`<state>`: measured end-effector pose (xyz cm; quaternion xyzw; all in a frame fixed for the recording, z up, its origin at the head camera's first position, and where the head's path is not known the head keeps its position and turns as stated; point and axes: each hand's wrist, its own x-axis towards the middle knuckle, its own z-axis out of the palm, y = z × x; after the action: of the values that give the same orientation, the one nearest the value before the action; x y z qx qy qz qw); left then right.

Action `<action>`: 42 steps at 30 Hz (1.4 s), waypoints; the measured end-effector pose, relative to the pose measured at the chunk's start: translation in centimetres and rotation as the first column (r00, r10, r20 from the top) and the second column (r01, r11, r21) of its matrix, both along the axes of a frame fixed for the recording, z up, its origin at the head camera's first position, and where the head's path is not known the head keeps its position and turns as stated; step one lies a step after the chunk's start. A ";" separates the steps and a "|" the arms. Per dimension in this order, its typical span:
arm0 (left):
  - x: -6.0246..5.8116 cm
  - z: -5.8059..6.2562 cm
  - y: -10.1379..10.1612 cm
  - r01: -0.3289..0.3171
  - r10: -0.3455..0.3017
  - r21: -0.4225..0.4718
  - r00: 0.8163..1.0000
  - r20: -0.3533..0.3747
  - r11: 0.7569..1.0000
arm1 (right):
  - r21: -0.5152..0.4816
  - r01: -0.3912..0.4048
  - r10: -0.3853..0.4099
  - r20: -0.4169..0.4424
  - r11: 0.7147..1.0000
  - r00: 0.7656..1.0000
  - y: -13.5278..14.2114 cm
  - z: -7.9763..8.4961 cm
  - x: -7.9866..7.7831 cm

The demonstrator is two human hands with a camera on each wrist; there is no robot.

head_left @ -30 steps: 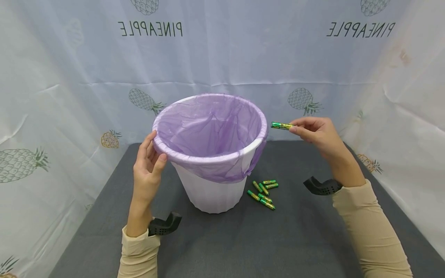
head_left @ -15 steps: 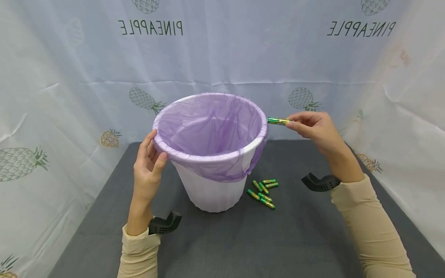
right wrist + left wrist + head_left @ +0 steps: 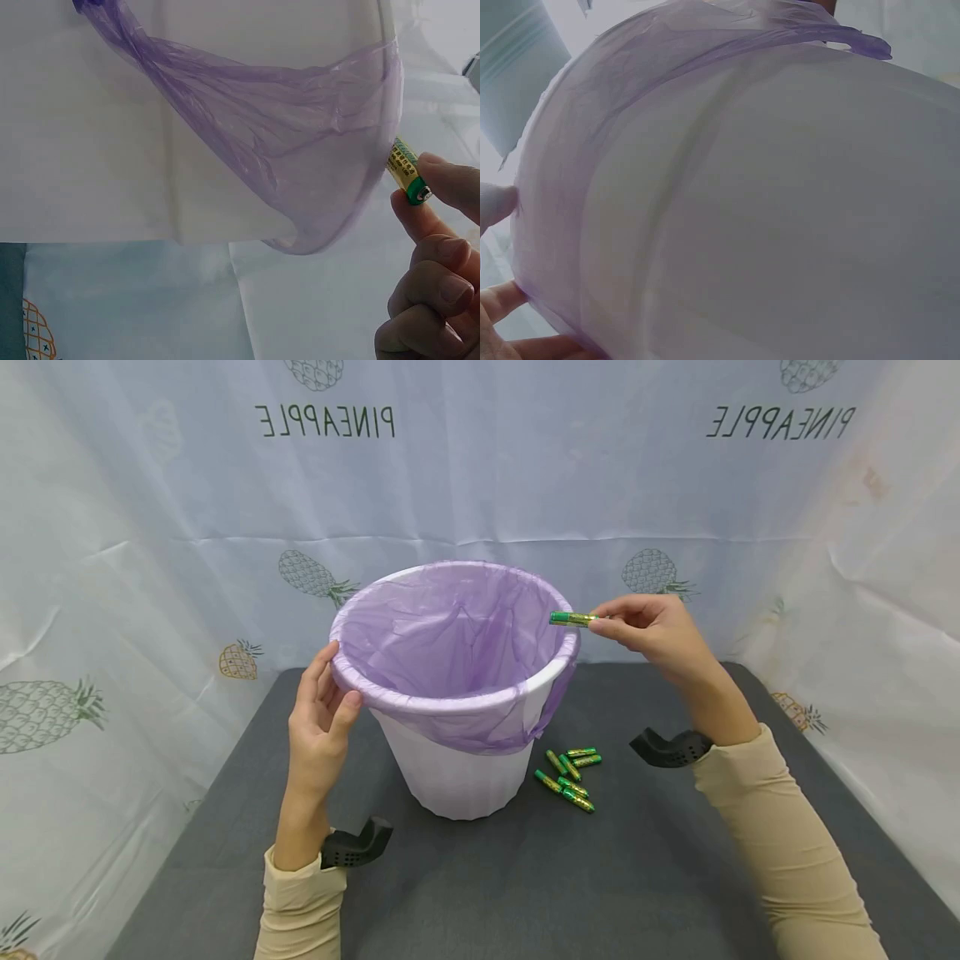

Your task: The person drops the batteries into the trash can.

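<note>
A white trash bin (image 3: 450,777) stands upright, lined with a purple bag (image 3: 450,643) folded over its rim. My left hand (image 3: 318,727) grips the bin's left rim through the bag, thumb in front and fingers behind. Between the thumb and fingertips of my right hand (image 3: 652,631) is a green and yellow battery (image 3: 570,619), lying nearly level over the bin's right rim. The right wrist view shows the pinched end of this battery (image 3: 409,176) beyond the bag's edge. Several similar loose batteries (image 3: 572,768) lie on the table at the bin's right foot.
A dark grey cloth (image 3: 487,893) covers the table. White curtains with pineapple prints (image 3: 652,577) close off the back and both sides. Black wrist mounts (image 3: 356,843) sit on both forearms.
My right hand has moved left and slightly up, bringing the battery from beside the bin to over its right rim. The left hand and the bin stay put.
</note>
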<state>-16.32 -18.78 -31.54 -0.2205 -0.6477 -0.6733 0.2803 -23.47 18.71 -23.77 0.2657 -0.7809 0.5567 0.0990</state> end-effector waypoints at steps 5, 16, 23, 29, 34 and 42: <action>0.0 0.1 0.0 0.000 0.000 -0.002 1.000 -0.003 1.000 | 0.000 -0.008 0.008 -0.006 1.000 1.000 -1.1 -0.1 -0.3; -0.1 -0.3 -0.1 0.016 -0.016 -0.009 1.000 -0.003 1.000 | -0.076 -0.030 0.030 -0.003 0.997 1.000 -2.6 -0.7 -0.5; -0.2 -0.4 -0.2 0.021 -0.021 -0.009 1.000 -0.023 1.000 | -0.106 -0.044 0.045 0.008 0.993 0.999 -2.9 -1.0 -0.5; -0.2 -0.1 -0.1 0.017 -0.018 -0.013 0.999 -0.033 1.000 | -0.148 -0.044 0.047 0.017 0.988 0.999 -2.4 -1.3 -0.5; -0.3 -0.2 -0.2 0.017 -0.018 -0.017 0.999 -0.040 1.000 | -0.182 -0.027 0.035 0.037 0.983 0.999 -1.4 -2.1 0.0; -0.4 -0.4 -0.3 0.020 -0.021 -0.022 0.998 -0.057 1.000 | -0.218 -0.019 0.031 0.050 0.976 0.998 0.1 -4.0 0.4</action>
<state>-16.77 -19.10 -31.91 -0.2494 -0.6442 -0.6626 0.2895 -23.05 18.82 -27.79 0.2481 -0.7141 0.6469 0.0997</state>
